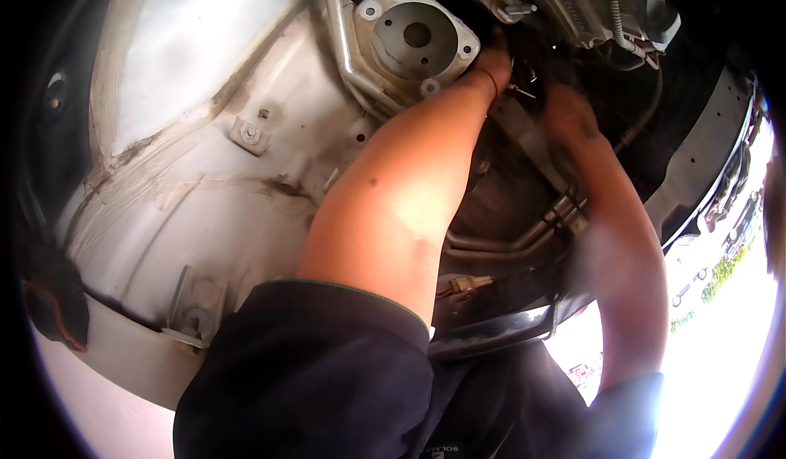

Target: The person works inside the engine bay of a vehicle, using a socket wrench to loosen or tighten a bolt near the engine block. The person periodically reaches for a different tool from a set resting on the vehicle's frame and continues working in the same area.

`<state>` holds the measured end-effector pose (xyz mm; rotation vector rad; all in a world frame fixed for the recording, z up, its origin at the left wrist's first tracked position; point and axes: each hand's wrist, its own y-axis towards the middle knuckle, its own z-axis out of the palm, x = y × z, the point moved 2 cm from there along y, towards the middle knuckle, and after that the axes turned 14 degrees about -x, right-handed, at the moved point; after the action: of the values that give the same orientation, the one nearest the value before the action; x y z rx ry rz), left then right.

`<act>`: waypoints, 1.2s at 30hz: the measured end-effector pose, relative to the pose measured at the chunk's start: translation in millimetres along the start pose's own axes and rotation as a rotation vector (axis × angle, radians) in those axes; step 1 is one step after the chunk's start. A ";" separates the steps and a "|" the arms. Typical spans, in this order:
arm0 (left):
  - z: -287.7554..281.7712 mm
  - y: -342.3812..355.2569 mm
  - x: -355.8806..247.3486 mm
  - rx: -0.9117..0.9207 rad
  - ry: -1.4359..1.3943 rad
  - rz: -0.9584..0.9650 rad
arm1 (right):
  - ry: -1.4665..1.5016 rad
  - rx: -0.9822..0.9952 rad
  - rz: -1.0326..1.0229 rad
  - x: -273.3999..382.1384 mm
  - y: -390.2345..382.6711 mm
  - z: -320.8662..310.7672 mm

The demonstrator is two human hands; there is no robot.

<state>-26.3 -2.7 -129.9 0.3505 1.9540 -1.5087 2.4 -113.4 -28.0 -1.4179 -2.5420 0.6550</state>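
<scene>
Person works w/ both arms stretched up into the white wheel well (188, 156) of a car body, head view from below.

Left hand (494, 59) sits at the edge of the round strut mount plate (416, 40), fingers tucked into the dark gap just beside it. Thin band on the wrist. Fingers hidden in shadow, so can't tell if clenched or loose, or what they're on.

Right hand (569, 115) is blurred, just right of the left hand, against dark parts under the grey metal housing (565, 4). Grip can't be read either; nothing visibly held.

Whatever the hands are working on is in that dark pocket between the mount plate and the housing, too dark to ID.

Around it:
- bent metal tube (344, 41) runs down past the left side of the mount plate
- paired metal pipes (524, 242) pass below the right forearm
- small beige connector (467, 284) near the left elbow
- corrugated hose (614, 9) over the housing
- bolted bracket (250, 134) on the well wall
- dark sleeves (311, 369) on both arms
- bright daylight lower right.
</scene>
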 end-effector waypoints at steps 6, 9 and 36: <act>-0.7 -9.4 0.3 -0.009 0.050 0.041 | 0.062 -0.003 -0.033 5.5 -2.0 -11.3; -1.0 1.9 -0.8 0.008 0.133 0.128 | 0.127 0.021 -0.014 0.3 0.0 -9.7; 10.0 -0.8 2.7 0.084 -0.524 -0.197 | 0.387 0.002 0.325 18.2 -19.4 0.1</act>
<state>-25.6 -12.8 -132.3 -0.1969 1.5431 -1.6089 -22.4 -107.0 -20.8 -1.7770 -2.0386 0.3756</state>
